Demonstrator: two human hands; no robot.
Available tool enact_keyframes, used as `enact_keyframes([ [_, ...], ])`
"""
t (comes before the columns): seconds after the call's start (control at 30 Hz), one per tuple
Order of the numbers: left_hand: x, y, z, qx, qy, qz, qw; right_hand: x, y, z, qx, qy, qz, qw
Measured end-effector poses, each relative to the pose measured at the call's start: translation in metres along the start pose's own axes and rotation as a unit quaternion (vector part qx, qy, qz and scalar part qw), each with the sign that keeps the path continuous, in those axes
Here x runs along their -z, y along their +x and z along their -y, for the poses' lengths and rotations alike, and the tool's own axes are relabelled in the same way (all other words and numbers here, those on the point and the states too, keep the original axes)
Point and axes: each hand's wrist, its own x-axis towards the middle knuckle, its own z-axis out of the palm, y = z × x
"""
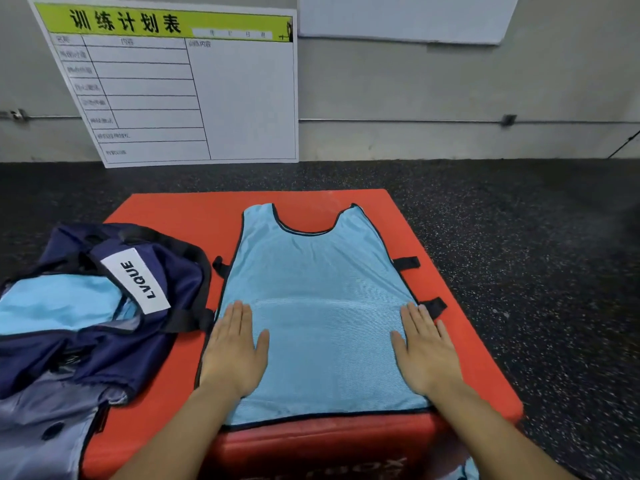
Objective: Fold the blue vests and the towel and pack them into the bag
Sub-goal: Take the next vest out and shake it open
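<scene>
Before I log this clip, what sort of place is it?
Probably a gym or sports training room. A training-schedule whiteboard leans on the wall, the floor is speckled rubber flooring, and a blue vest lies flat on a red padded box.

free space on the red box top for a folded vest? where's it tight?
Bare red strip on the box behind the vest, from the neckline to the far edge. Narrow bare margin along the vest's right side. Left is crowded: the bag overlaps that edge, touching the vest. Left hand and right hand press flat on the vest.
</scene>
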Motion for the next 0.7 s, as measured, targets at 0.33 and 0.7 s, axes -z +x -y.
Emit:
enact_keyframes([
  [0.33, -0.008, -0.002, -0.1, -0.105, -0.013, 0.021, 0.994, -0.01, 0.017, 0.124, 0.129, 0.064, -0.002, 0.99],
  [0.7, 0.001, 0.014, -0.009, 0.021, -0.022, -0.035, 0.999, 0.005, 0.019, 0.012, -0.002, 0.028, -0.017, 0.999],
])
